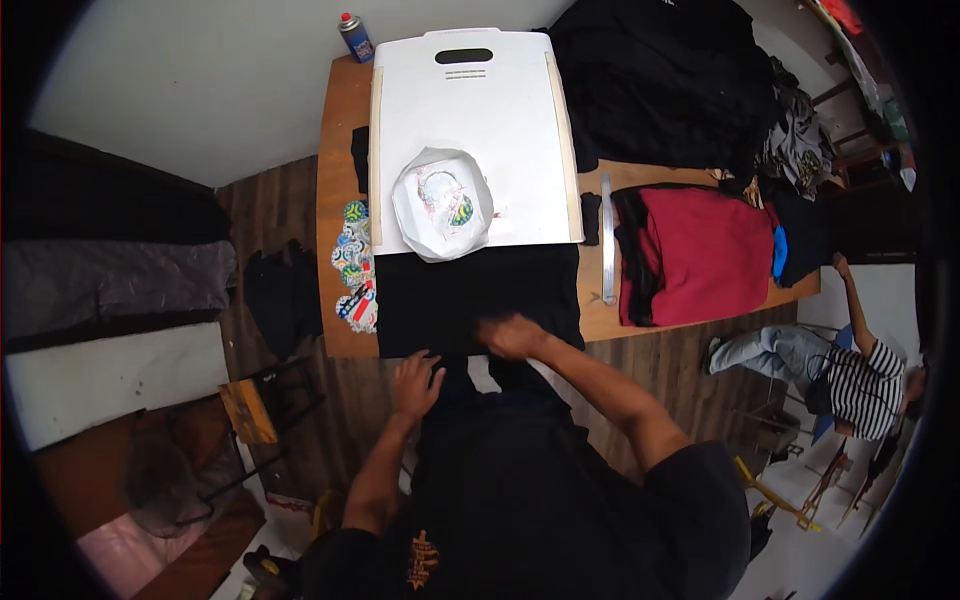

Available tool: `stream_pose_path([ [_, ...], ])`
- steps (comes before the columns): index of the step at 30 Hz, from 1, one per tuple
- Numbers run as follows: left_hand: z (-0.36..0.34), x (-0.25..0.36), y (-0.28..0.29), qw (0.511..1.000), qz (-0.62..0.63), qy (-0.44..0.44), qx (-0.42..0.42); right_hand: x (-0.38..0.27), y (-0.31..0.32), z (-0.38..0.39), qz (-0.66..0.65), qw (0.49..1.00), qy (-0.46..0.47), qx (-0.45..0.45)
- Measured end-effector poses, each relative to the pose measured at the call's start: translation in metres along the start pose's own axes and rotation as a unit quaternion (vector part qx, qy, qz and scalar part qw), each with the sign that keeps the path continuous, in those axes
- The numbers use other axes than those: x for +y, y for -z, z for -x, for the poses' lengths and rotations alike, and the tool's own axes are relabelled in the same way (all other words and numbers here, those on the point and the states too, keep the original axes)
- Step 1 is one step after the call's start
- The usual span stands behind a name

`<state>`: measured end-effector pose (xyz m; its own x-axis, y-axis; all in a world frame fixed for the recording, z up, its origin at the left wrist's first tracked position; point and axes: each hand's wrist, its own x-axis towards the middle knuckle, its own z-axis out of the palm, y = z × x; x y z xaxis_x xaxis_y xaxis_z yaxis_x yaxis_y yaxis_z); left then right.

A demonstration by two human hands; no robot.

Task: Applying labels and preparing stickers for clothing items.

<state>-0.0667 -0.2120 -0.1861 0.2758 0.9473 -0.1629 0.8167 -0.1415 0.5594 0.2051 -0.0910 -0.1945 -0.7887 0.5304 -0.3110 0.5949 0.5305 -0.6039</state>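
Note:
A black garment lies flat over the near part of a wooden table, hanging over its front edge. My left hand rests palm down on the hanging part, fingers spread. My right hand presses on the cloth at the table's front edge; it is blurred, and I cannot see whether its fingers pinch the fabric. Beyond the garment a white board with a handle slot lies on the table, and a curled sheet of white paper with a coloured print sits on it.
Colourful round stickers lie along the table's left side. A metal ruler, a folded red cloth and a heap of dark clothes fill the right. A spray can stands at the far edge. A person in a striped shirt sits at right.

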Motion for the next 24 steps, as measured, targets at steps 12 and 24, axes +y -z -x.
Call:
stream_pose_path([
  [12, -0.155, 0.1, -0.003, 0.984, 0.027, -0.114, 0.137, 0.01, -0.009, 0.092, 0.045, 0.99, 0.133, 0.012],
  [24, -0.027, 0.085, -0.054, 0.978, 0.201, -0.043, 0.029, 0.009, -0.027, 0.073, 0.126, 0.976, 0.034, 0.172],
])
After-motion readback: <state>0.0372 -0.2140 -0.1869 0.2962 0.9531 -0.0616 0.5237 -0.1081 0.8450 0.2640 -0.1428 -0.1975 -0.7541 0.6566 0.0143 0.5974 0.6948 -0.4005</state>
